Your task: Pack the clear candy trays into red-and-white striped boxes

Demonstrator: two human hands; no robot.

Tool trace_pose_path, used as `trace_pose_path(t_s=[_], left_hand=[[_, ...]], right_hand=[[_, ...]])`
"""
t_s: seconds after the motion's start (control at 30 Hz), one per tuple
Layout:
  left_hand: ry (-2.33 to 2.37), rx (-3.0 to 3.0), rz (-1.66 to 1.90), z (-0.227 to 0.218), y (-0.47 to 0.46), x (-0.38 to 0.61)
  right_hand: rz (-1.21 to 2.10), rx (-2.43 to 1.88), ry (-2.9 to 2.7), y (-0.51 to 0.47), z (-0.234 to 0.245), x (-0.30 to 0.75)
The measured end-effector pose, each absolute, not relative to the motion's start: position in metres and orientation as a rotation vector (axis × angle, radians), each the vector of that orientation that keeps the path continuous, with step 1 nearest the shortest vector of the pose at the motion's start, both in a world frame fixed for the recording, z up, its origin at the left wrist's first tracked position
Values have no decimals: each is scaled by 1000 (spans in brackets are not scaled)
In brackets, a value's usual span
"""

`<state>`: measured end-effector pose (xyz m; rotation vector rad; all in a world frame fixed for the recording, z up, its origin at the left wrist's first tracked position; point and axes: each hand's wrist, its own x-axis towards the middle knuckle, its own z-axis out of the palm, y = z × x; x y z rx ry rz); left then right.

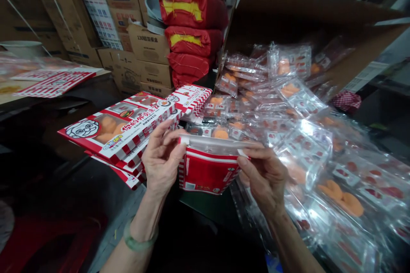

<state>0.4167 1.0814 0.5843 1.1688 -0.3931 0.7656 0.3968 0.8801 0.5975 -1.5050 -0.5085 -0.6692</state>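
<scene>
A red-and-white packet (206, 170) in a clear bag hangs between both hands in front of me. My left hand (162, 157) pinches the left end of its clear top flap. My right hand (264, 177) pinches the right end of that flap. Just left of my left hand lies a stack of finished red-and-white boxes (128, 130) with a window showing orange pieces. A green bangle (137, 241) sits on my left wrist.
A big heap of clear packets with orange pieces (297, 132) fills the right, spilling from an open cardboard box (288, 16). Red sacks (190, 29) and brown cartons (149, 44) stand behind. Flat red-and-white sheets (54, 83) lie at far left.
</scene>
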Motion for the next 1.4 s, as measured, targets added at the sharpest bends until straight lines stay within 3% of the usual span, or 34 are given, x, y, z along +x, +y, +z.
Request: trace_pose_path(t_s=[0.23,0.5,0.67,0.8,0.97,1.4], left_hand=[[-632,1228,669,587,1093,423],[-616,1039,588,592,1076,415],[-555,1391,626,605,1082,408],[-692,1717,672,624,1092,404],[-720,1728,741,634,1090,408],[-944,1536,1090,603,1087,418]], right_hand=[[-447,-1266,-597,880,598,401],[-523,-1276,-557,885,604,396],[-341,-1328,-444,877,617,395],[-265,-1656,-519,866,627,390],[-455,-1886,-526,869,635,383],[-848,-1824,-813,873,610,385]])
